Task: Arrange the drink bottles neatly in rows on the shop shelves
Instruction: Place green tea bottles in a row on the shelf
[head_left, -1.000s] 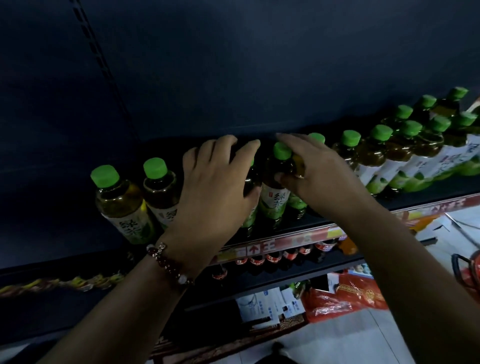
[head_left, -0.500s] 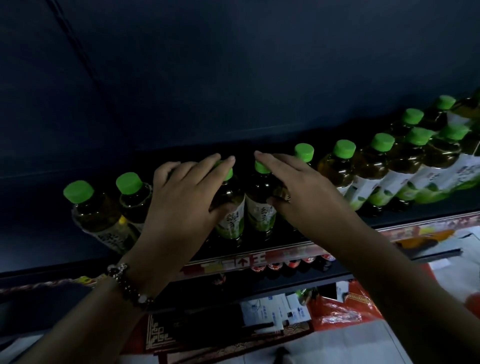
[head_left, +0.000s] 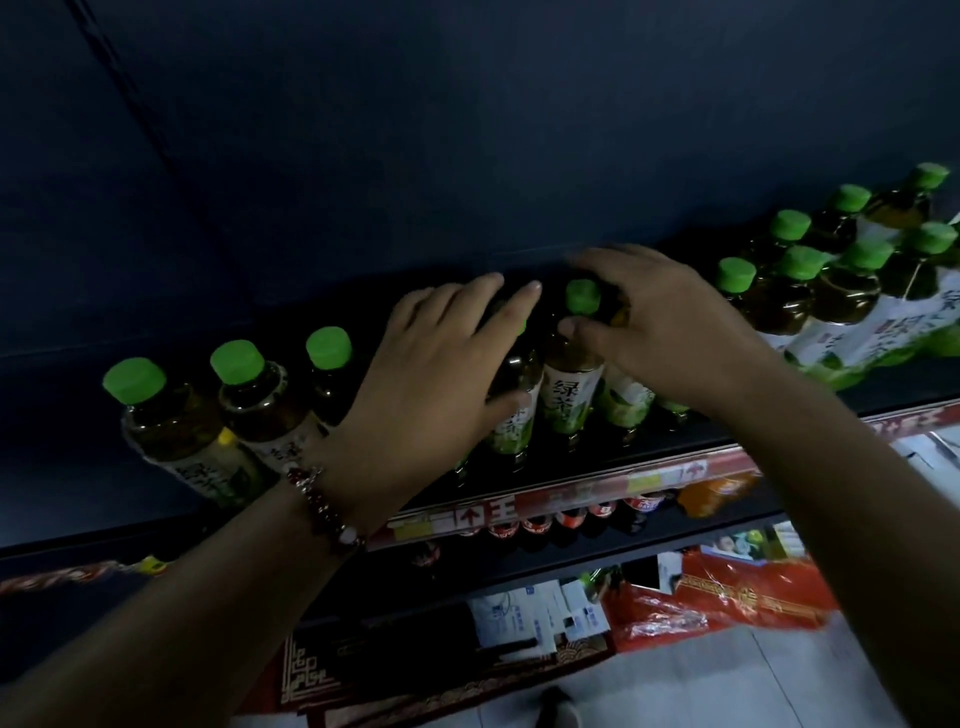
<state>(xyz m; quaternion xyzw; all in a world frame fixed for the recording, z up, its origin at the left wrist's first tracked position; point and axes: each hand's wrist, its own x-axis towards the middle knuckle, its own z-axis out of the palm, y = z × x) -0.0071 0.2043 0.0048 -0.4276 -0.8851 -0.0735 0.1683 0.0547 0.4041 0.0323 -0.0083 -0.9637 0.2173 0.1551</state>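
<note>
Green-capped bottles (head_left: 571, 384) mid-shelf (head_left: 571, 491) unaligned | right of them rowed | left hand (head_left: 441, 374) flat against one | right hand (head_left: 660, 327) curled round another

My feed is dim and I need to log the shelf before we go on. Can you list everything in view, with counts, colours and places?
Tea bottles: at least fourteen, green caps, amber drink, white and green labels, standing on the top shelf; some are hidden behind the hands.
Top shelf: one, black, red and yellow price strip along its front edge.
Cola bottles: a row, red labels, on the shelf below; count unclear.
Orange bottle: one, right of the cola row.
Red packaging: some, near the floor, lower right.
White cartons: several, beside the red packaging.
Bracelet: one, red beads, on the left wrist.
Left hand: fingers straight, resting against bottles.
Right hand: fingers curled round a bottle's neck.
</note>
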